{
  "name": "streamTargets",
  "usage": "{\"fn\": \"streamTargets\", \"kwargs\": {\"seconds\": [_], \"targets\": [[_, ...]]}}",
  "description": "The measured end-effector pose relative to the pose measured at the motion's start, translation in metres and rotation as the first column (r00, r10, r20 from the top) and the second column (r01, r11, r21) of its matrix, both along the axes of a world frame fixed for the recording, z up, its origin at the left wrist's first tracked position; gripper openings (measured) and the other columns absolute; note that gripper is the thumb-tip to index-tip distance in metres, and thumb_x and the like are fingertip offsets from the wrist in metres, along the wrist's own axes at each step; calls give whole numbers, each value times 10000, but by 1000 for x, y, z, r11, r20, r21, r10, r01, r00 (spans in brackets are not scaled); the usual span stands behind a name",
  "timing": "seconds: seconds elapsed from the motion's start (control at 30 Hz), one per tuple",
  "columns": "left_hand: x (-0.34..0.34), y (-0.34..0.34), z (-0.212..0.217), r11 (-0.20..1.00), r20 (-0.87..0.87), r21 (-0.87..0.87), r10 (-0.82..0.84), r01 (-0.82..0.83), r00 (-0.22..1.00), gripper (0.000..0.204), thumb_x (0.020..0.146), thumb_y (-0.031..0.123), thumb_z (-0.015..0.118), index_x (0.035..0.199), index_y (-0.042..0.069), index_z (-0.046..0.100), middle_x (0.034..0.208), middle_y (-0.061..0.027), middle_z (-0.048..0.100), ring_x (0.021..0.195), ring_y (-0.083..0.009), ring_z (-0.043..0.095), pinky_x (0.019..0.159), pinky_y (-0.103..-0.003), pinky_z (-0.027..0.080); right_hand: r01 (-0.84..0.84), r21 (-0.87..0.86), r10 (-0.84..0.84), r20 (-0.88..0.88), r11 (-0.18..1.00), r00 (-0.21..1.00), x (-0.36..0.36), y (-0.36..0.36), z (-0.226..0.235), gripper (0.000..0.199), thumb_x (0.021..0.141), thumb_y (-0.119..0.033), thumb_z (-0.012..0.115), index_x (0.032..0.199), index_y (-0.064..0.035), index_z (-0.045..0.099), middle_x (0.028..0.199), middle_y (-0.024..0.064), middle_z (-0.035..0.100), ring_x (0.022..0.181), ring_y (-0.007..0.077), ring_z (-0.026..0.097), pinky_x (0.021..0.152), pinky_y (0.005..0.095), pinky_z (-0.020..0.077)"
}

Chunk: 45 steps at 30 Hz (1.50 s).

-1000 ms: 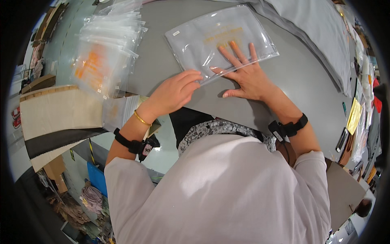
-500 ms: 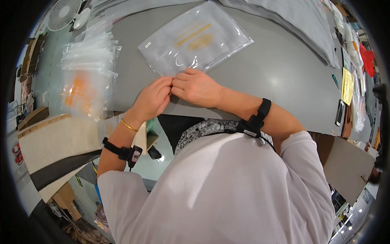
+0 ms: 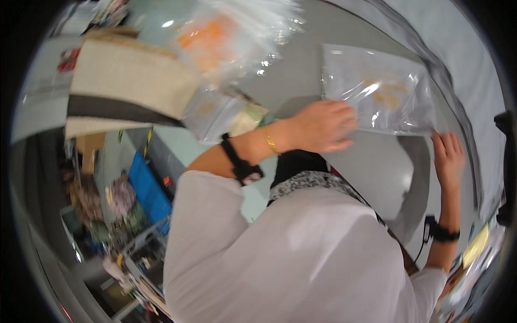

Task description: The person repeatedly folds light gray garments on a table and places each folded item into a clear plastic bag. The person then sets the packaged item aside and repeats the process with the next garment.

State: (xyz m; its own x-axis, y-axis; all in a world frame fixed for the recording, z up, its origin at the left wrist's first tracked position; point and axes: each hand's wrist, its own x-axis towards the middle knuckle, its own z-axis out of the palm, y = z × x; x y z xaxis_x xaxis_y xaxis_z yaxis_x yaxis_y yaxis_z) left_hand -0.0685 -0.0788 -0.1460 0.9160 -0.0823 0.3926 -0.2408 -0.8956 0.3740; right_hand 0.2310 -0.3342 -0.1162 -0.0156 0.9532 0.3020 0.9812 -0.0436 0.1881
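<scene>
A clear flat plastic bag with something pale orange inside lies on the grey table ahead of me. My left hand is on the bag's near left edge, with its fingers curled together over the rim. Fingers straight and slightly spread, my right hand lies flat on the table, and its fingertips reach the bag's near right corner. Each wrist carries a black band, and the left also has a gold bangle.
A loose heap of clear bags with orange contents lies at the table's far left, over a beige woven piece with a dark stripe. Grey fabric covers the table's right side. Cluttered floor with a blue object lies to my left.
My hands met at the bag's near edge half a second ago. They have now drawn apart along that edge, left hand to the left and right hand to the right corner. My view has swung left.
</scene>
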Motion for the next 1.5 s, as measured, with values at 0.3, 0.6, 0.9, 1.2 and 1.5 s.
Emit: {"fn": "streamTargets", "kwargs": {"seconds": [0.3, 0.6, 0.9, 1.2, 1.5], "targets": [[-104, -10, 60, 515, -141, -836, 130, -189, 981, 423, 818, -87, 601, 1198, 39, 738, 1169, -169, 754, 1077, -233, 731, 932, -373, 563, -473, 295, 509, -56, 830, 859, -134, 71, 132, 201, 932, -143, 723, 1103, -41, 744, 844, 58, 603, 740, 255, 569, 672, 413, 467], [-363, 43, -18, -208, -37, -829, 947, 519, 320, 395, 1068, 206, 609, 1412, 16, 567, 1409, -138, 628, 1291, -292, 600, 1113, -489, 490, 120, -135, -178, -614, 984, 769, -103, 59, 24, 85, 977, -41, 678, 959, 41, 678, 798, 94, 578, 674, 205, 546, 628, 314, 457], [-328, 174, -296, -317, -465, -622, 885, 716, -12, 289, 1063, 275, 616, 1180, 11, 631, 1202, -132, 711, 1055, -286, 660, 920, -426, 530, 280, -389, -467, -558, 878, 686, -119, -4, 2, 88, 962, -48, 677, 959, 40, 675, 797, 108, 622, 684, 205, 598, 642, 317, 489], [-385, 187, -363, -463, -308, -320, 876, 827, 371, 687, 1041, 391, 579, 1517, -79, 426, 1528, -279, 508, 1409, -461, 485, 1182, -647, 381, 416, -388, -556, -703, 822, 444, -111, -43, -18, 145, 978, -144, 697, 1026, -7, 707, 861, 121, 704, 754, 227, 663, 706, 349, 530], [-349, 194, -167, -290, -290, -939, 957, -183, -26, 296, 1020, 189, 607, 1193, -46, 656, 1118, -149, 685, 1012, -248, 678, 878, -394, 598, 854, 271, -688, -508, 444, 519, 64, -139, -22, 135, 899, -184, 775, 993, -92, 745, 1050, 59, 727, 976, 293, 669, 822, 400, 545]]}}
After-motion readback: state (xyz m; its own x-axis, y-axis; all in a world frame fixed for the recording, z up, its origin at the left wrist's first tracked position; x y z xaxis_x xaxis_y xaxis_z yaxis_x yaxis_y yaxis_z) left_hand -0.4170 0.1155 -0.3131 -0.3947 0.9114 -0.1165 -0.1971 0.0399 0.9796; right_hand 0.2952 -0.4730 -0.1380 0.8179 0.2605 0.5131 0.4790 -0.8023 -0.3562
